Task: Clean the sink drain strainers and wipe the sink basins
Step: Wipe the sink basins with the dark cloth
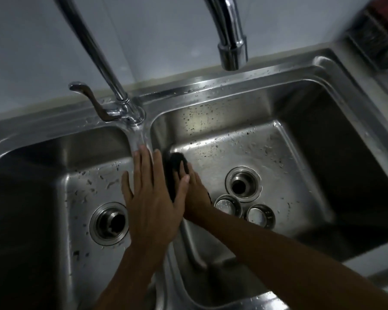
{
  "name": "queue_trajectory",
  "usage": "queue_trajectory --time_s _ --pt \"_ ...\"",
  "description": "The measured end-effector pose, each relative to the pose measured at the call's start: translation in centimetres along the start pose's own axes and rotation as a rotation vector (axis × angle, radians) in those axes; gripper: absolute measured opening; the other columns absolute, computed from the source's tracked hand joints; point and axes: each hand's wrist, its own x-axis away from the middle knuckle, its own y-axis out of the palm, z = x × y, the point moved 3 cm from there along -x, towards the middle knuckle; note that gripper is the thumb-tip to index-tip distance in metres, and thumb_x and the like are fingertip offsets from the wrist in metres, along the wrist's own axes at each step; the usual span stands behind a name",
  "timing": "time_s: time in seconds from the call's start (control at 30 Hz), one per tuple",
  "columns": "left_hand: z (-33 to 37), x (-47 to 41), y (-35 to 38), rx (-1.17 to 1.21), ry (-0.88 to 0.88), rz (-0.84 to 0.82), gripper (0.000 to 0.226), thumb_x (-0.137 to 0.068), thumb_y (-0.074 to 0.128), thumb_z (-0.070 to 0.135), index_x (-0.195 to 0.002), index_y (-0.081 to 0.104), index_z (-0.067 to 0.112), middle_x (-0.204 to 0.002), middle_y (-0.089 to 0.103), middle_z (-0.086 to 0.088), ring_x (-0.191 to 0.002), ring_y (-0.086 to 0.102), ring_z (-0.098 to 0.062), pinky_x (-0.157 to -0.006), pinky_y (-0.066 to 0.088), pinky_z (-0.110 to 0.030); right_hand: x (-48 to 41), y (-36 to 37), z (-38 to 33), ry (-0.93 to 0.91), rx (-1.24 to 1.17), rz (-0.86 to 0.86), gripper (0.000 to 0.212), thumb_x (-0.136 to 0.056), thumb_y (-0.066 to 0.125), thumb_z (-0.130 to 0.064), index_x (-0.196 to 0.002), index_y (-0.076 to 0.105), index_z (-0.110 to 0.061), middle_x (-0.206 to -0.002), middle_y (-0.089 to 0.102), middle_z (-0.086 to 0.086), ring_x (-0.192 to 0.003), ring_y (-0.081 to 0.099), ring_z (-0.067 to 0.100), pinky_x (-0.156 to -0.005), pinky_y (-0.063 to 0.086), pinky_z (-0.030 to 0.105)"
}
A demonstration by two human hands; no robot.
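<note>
A stainless double sink fills the view. My left hand [150, 198] lies flat, fingers spread, on the divider [141, 135] between the basins. My right hand [196, 191] reaches into the right basin [300, 153] and presses a dark scrub sponge [177, 163] against the basin's left wall beside the divider. Two round metal strainers [227, 203] [260, 215] lie on the right basin floor, just in front of its open drain [243, 184]. The left basin [81, 175] has an open drain [109, 223] with no strainer in it.
A chrome faucet rises from its base [130, 113] at the back of the divider, lever [87, 97] pointing left, spout [233, 52] hanging over the right basin with no water running. Water drops dot both basins. A metal rack [376, 45] stands at the back right.
</note>
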Motion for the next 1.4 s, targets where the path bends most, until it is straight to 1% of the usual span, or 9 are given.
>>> queue_trajectory --time_s 0.13,0.37,0.57,0.67,0.8,0.93,1.1,1.27,1.4 --pt "-0.2 -0.1 0.2 0.036 0.012 0.033 0.083 -0.1 0.027 0.065 -0.162 0.026 0.009 -0.173 0.013 -0.012 -0.161 0.01 -0.027 -0.125 0.018 -0.06 -1.1 0.0 2.6 -0.263 0.321 -0.067 0.074 -0.106 0.04 -0.039 -0.163 0.003 -0.009 -0.17 -0.004 0.02 -0.157 -0.004 0.041 -0.128 0.01 0.049" --pt "-1.1 -0.1 1.3 0.05 0.03 0.144 0.08 -0.1 0.034 0.064 -0.159 0.029 0.011 -0.171 0.02 -0.013 -0.16 0.016 -0.028 -0.122 0.022 -0.062 -5.0 -3.3 11.1 -0.305 0.444 0.041 0.068 -0.103 0.042 -0.032 -0.163 0.015 -0.014 -0.171 0.004 0.014 -0.158 0.006 0.036 -0.127 0.013 0.049" --pt "-1.1 -0.1 1.7 0.027 0.029 0.194 0.081 -0.099 0.035 0.065 -0.159 0.03 0.011 -0.171 0.02 -0.014 -0.16 0.016 -0.029 -0.12 0.027 -0.063 2.9 -6.4 29.1 0.249 0.367 0.057 0.068 -0.103 0.03 -0.026 -0.162 0.005 -0.003 -0.171 0.0 0.018 -0.158 -0.008 0.037 -0.128 0.007 0.05" --pt "-0.8 -0.1 1.3 0.03 0.02 0.189 0.081 -0.098 0.037 0.063 -0.158 0.031 0.01 -0.17 0.021 -0.017 -0.159 0.019 -0.032 -0.119 0.027 -0.064 7.5 -4.4 30.8 0.335 0.391 0.033 0.066 -0.104 0.023 -0.021 -0.16 -0.003 0.003 -0.168 -0.005 0.026 -0.156 -0.011 0.044 -0.128 0.003 0.052" --pt "0.2 -0.1 0.6 0.048 0.003 0.155 0.082 -0.096 0.041 0.058 -0.156 0.037 0.003 -0.169 0.024 -0.021 -0.157 0.022 -0.036 -0.118 0.026 -0.066 12.4 -1.0 29.7 0.13 0.407 -0.147 0.07 -0.098 0.022 -0.018 -0.156 -0.007 0.007 -0.166 -0.004 0.032 -0.151 -0.013 0.055 -0.124 0.011 0.06" --pt "0.8 -0.1 -0.1 0.059 0.007 0.131 0.083 -0.095 0.04 0.055 -0.155 0.037 -0.003 -0.167 0.025 -0.025 -0.156 0.024 -0.04 -0.119 0.026 -0.067 10.7 -2.9 29.0 -0.306 0.448 -0.098 0.067 -0.098 0.03 -0.02 -0.159 0.016 0.002 -0.168 0.014 0.024 -0.155 0.005 0.048 -0.124 0.023 0.055" --pt "1.2 -0.1 -0.5 0.042 0.03 0.121 0.082 -0.095 0.042 0.049 -0.153 0.037 -0.008 -0.165 0.026 -0.029 -0.154 0.025 -0.045 -0.119 0.027 -0.066 0.6 -5.3 22.5 -0.05 0.075 0.217 0.065 -0.1 0.051 -0.021 -0.159 0.03 -0.006 -0.167 0.024 0.017 -0.154 0.021 0.041 -0.121 0.032 0.053" --pt "0.8 -0.4 -0.3 0.064 0.025 0.117 0.085 -0.094 0.039 0.053 -0.153 0.038 -0.009 -0.164 0.028 -0.029 -0.153 0.028 -0.046 -0.123 0.024 -0.062 1.7 -4.2 23.8 -0.56 0.281 0.162 0.06 -0.094 0.056 -0.014 -0.152 0.044 -0.007 -0.162 0.038 0.015 -0.15 0.035 0.038 -0.112 0.042 0.042" --pt "0.9 -0.4 0.1 0.1 0.018 0.157 0.085 -0.093 0.04 0.053 -0.151 0.04 -0.01 -0.163 0.031 -0.029 -0.152 0.03 -0.047 -0.12 0.026 -0.066 2.0 -6.5 29.6 0.059 0.279 0.166 0.066 -0.104 0.042 -0.013 -0.163 0.012 -0.01 -0.171 0.0 0.015 -0.158 0.003 0.036 -0.124 0.028 0.049"
